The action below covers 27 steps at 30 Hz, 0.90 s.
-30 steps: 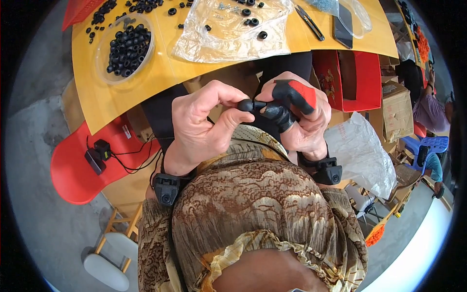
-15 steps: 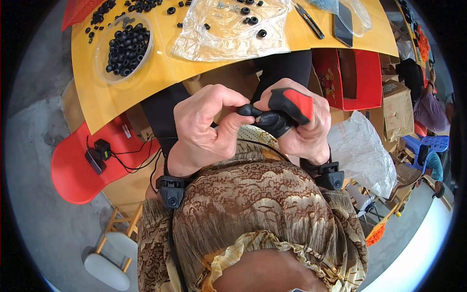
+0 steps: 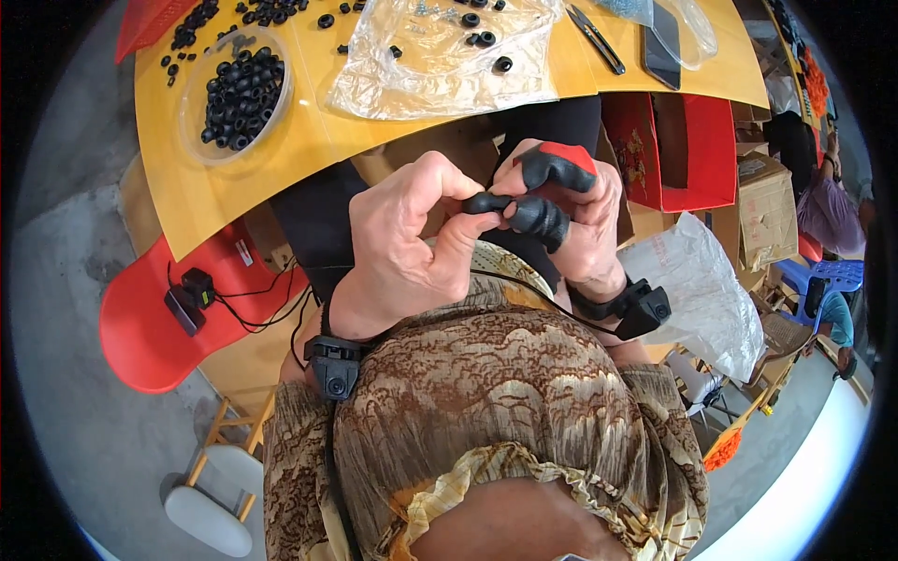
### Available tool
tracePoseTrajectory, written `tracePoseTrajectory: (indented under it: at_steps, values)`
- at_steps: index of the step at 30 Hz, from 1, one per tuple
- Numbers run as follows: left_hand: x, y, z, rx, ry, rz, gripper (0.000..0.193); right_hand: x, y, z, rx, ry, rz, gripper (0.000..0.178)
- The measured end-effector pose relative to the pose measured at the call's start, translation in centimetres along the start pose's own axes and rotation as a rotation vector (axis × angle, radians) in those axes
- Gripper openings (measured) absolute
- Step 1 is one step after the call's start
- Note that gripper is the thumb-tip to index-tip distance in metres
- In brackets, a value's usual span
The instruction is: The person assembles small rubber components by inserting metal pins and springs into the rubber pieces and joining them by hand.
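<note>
My two hands meet in front of my chest, below the near edge of the yellow table [image 3: 309,150]. My left hand [image 3: 402,252] pinches a small black rubber piece [image 3: 486,202] between thumb and forefinger. My right hand [image 3: 585,229] has black rubber caps on its fingers, one tipped with red, and its capped fingertips press on the same piece from the right. Each wrist carries a black strap with a small camera.
On the table stand a clear round bowl of black rubber rings [image 3: 234,93], a clear plastic bag [image 3: 440,51] with loose rings, a hand tool [image 3: 599,37] and a phone [image 3: 659,47]. A red chair [image 3: 154,327] holding a black charger is left; red box [image 3: 687,140], cardboard boxes and another person [image 3: 823,201] right.
Both hands have turned a little around the black piece. My left thumb has slid off its top, and the piece is now pinched at my fingertips.
</note>
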<state>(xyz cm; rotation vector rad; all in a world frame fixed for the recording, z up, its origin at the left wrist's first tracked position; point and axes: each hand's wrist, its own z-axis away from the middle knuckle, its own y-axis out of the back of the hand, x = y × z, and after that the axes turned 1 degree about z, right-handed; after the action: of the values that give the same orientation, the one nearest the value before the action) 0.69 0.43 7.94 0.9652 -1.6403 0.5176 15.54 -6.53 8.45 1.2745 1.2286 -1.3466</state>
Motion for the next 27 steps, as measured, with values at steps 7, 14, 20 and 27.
tracePoseTrajectory:
  at_steps: [7,14,20,27]
  values:
    - [-0.7,-0.2,0.1,-0.002,0.003,0.026,0.016,0.6,-0.4,0.2,0.075,0.134,0.147,0.009]
    - [-0.8,-0.3,0.4,-0.025,0.057,0.15,0.017,0.8,-0.2,-0.2,0.058,0.329,0.328,0.01]
    - [-1.1,-0.5,0.7,0.046,-0.031,0.108,0.017,0.8,-0.4,-0.1,0.094,0.467,0.461,0.014]
    - [-1.1,-0.8,1.1,0.054,-0.048,0.075,0.017,-0.1,0.0,0.3,0.032,0.392,0.467,0.014]
